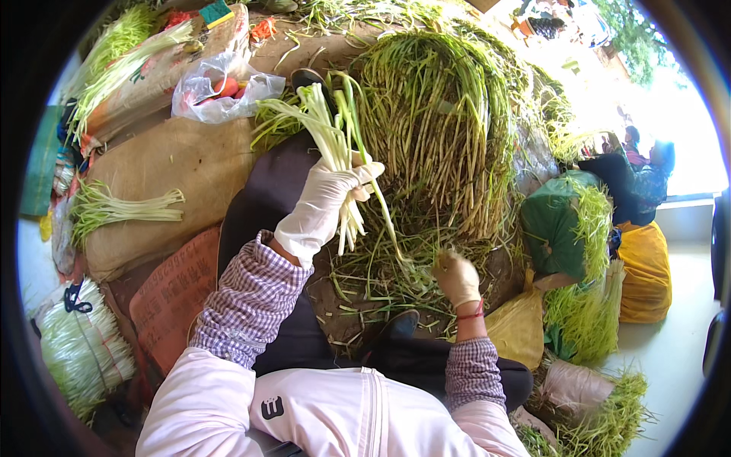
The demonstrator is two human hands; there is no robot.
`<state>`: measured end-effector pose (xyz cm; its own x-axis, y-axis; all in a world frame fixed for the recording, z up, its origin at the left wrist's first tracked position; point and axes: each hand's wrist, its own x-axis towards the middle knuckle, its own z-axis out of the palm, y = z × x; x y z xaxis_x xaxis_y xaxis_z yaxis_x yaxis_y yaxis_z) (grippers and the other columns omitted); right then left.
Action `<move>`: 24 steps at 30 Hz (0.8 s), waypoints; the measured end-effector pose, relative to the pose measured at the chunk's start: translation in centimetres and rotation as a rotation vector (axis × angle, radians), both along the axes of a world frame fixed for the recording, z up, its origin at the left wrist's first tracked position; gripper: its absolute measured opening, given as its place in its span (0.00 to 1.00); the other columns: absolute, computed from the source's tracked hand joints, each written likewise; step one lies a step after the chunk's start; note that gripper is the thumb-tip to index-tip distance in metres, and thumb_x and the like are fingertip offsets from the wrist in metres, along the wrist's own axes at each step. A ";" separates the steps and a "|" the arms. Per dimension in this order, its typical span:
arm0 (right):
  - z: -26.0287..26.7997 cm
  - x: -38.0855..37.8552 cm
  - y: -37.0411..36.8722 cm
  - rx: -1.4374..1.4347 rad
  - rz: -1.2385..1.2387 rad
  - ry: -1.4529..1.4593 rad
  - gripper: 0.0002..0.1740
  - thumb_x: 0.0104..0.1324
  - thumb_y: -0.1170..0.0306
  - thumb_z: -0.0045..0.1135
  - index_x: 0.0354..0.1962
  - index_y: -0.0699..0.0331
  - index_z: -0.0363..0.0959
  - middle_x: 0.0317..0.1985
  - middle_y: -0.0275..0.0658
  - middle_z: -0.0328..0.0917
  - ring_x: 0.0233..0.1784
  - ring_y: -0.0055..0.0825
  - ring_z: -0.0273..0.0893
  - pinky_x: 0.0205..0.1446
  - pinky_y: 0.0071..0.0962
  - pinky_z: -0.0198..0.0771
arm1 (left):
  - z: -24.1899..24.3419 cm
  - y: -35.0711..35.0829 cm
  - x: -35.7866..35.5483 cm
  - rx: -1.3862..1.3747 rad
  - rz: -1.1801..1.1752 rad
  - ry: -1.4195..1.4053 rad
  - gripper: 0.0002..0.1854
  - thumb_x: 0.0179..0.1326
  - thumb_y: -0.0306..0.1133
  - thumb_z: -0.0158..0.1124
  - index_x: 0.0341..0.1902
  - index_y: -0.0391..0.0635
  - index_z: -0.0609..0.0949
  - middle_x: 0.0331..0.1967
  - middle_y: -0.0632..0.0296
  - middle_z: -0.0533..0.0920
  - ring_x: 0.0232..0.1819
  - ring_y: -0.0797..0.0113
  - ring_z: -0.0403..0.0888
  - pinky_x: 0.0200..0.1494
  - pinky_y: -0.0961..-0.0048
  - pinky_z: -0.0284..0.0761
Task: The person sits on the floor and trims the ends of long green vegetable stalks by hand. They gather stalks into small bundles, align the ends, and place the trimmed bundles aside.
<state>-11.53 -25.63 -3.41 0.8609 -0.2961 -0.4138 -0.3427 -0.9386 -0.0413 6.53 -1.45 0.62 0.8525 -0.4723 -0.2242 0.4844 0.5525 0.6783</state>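
My left hand (325,197), in a pale thin glove, grips a bunch of whitish garlic-like stalks (322,125) with their green leaves pointing away from me. One longer stalk (384,211) slants down from under the thumb, its dirty lower end towards my right hand. My right hand (458,280), also gloved, is held with curled fingers just right of that end. Blur hides whether anything thin is between the fingers. Beyond both hands lies a big heap of soil-stained stalks (428,154). Loose peelings and leaves (377,285) cover the ground below my hands.
To the left, a small bunch of clean stalks (137,207) rests on a tan sack (177,148), behind it a plastic bag (200,108) of red items. A tied bundle (85,343) stands at lower left. Right are a green-wrapped bundle (548,223), a yellow sack (645,274) and a seated person (645,177).
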 end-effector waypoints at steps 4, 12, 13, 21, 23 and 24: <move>2.8 5.2 5.4 0.581 0.034 -0.689 0.22 0.57 0.68 0.66 0.50 0.60 0.77 0.40 0.43 0.82 0.40 0.30 0.81 0.41 0.30 0.76 | 0.6 -1.4 -1.5 -0.055 -0.136 0.095 0.09 0.57 0.22 0.66 0.39 0.43 0.75 0.33 0.58 0.82 0.31 0.75 0.81 0.25 0.87 0.72; 5.0 4.2 5.7 1.279 -0.557 -0.880 0.11 0.65 0.66 0.58 0.38 0.65 0.81 0.37 0.41 0.84 0.38 0.24 0.81 0.44 0.25 0.76 | -1.2 -0.4 -0.7 0.256 -0.190 -0.086 0.10 0.55 0.24 0.67 0.39 0.42 0.77 0.29 0.62 0.80 0.25 0.79 0.75 0.22 0.86 0.72; 5.4 4.0 4.7 1.253 -0.669 -0.992 0.12 0.65 0.65 0.58 0.39 0.65 0.81 0.38 0.41 0.84 0.38 0.24 0.82 0.45 0.25 0.76 | -1.4 -0.3 -0.5 0.343 -0.215 -0.087 0.10 0.55 0.25 0.68 0.39 0.42 0.77 0.30 0.63 0.80 0.25 0.79 0.75 0.21 0.85 0.72; 4.4 6.7 8.0 1.839 -0.513 -0.661 0.13 0.68 0.65 0.55 0.41 0.67 0.77 0.30 0.40 0.82 0.27 0.20 0.79 0.30 0.19 0.74 | -0.5 -0.2 -1.6 -0.012 -0.313 -0.100 0.11 0.55 0.30 0.70 0.41 0.45 0.80 0.40 0.64 0.81 0.32 0.81 0.77 0.27 0.88 0.71; 3.6 5.8 9.5 1.298 -0.196 -0.511 0.11 0.68 0.69 0.55 0.42 0.68 0.77 0.29 0.36 0.80 0.23 0.15 0.74 0.28 0.15 0.72 | 0.0 0.2 -1.1 0.046 -0.343 -0.067 0.11 0.56 0.31 0.70 0.41 0.45 0.79 0.38 0.64 0.80 0.30 0.82 0.77 0.28 0.87 0.72; 3.4 5.0 9.7 1.262 -0.199 -0.485 0.11 0.68 0.70 0.55 0.42 0.70 0.76 0.29 0.34 0.79 0.23 0.13 0.72 0.28 0.15 0.71 | 0.3 0.5 -0.7 -0.019 -0.275 -0.023 0.12 0.56 0.31 0.70 0.41 0.45 0.78 0.37 0.65 0.80 0.28 0.83 0.76 0.29 0.86 0.74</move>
<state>-6.51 -15.94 0.01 0.9832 -0.0805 -0.1637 -0.1720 -0.1103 -0.9789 5.82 -0.91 0.88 0.6963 -0.6907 -0.1952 0.6028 0.4151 0.6814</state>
